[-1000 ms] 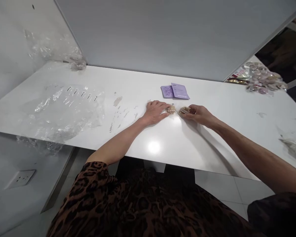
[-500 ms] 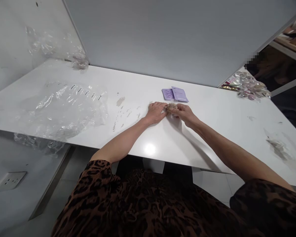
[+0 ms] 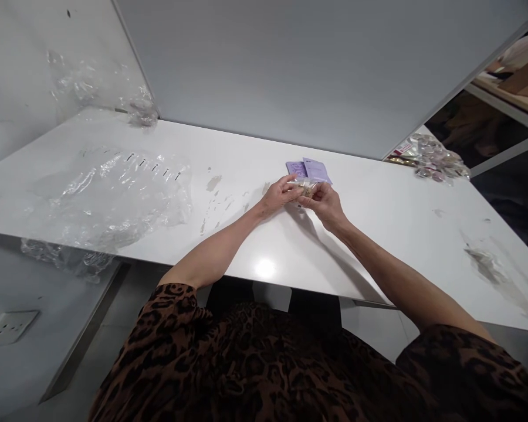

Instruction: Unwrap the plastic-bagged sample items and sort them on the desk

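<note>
Between my two hands is a small clear plastic packet point(image 3: 307, 189) with something tan or gold inside; its contents are too small to make out. My left hand point(image 3: 278, 196) pinches the packet's left side. On the other side, my right hand point(image 3: 326, 205) grips it with thumb and fingers. Both hands are just above the white table point(image 3: 246, 252). Right behind them lie two overlapping purple sachets point(image 3: 317, 170), partly covered by my fingers.
A large clear plastic bag point(image 3: 114, 199) spreads over the table's left side and hangs past the front edge. More crumpled plastic point(image 3: 143, 111) sits in the back left corner. Several shiny packets point(image 3: 440, 158) are heaped at the back right. A grey panel point(image 3: 268, 70) rises behind.
Both hands have lifted the packet slightly off the table and tilted it, so more of it shows. My left hand has gone from lying flat to pinching it. The view has shifted slightly.
</note>
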{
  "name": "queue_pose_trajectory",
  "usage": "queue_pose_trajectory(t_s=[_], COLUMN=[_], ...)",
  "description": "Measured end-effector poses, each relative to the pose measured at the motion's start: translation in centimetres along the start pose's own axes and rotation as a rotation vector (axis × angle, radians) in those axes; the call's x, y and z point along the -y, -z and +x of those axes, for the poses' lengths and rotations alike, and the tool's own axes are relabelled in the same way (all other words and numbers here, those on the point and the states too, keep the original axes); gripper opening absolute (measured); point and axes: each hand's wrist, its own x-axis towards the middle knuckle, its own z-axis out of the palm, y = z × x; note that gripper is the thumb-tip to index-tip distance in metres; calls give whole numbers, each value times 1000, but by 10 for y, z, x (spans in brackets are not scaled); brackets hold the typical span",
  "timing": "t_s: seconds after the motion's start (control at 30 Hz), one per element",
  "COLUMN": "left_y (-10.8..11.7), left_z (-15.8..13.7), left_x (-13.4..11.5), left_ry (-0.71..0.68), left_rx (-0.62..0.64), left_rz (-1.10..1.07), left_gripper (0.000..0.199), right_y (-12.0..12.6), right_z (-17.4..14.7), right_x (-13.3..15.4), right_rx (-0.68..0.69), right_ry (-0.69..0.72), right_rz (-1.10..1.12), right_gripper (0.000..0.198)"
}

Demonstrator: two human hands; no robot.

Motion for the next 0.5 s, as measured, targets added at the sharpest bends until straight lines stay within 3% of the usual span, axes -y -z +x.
queue_pose_trajectory(t_s=[0.17,0.3,0.4,0.5], left_y=[2,1,1,1], left_z=[-5,-13,-17,-18], left_x=[0,-4,-6,-7], left_ry=[-39,-26,19,26], left_rx=[141,196,150,122], left_rz=[2,137,211,242], left_gripper=[76,68,73,76], right_y=[-3,12,59,139], right_z=[-4,-16,-15,-2], right_x=[6,8,0,-12], right_rx=[-64,35,-93,-422], right_ry=[-137,-194,-165,-130], right_rz=[162,209,192,96], right_gripper=[99,78,62,55])
